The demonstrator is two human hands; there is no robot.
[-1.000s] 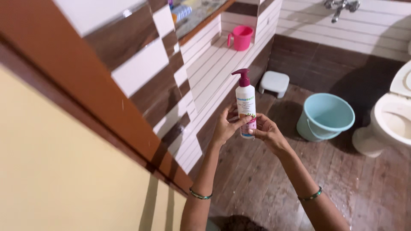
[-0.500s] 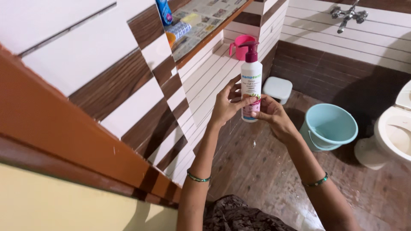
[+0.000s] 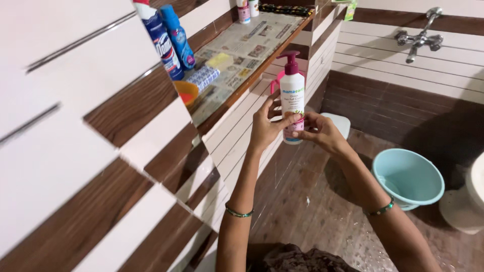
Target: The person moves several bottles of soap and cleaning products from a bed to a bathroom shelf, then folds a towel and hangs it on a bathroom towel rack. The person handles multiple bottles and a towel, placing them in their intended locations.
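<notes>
Both hands grip one pump bottle, white body, dark pink pump top, held upright in mid-air in front of the tiled wall. Left hand wraps the lower part from the left, thumb across the front near the pink band at the bottom. Right hand pinches the bottom edge from the right, fingertips touching the label area. Each wrist has a green bangle.

Bottle sits just right of and below the edge of a shelf lined with newspaper. On the shelf: two blue bottles standing at the near end, a small orange bowl close to the edge, a striped blue-white packet, a yellow block, small pots at the far end. Pink mug mostly hidden behind the bottle.

Below on the wet brown floor: light blue bucket to the right of the right forearm, white stool partly hidden behind the right hand. Metal tap on the far wall, upper right. White toilet cut off at the right edge.
</notes>
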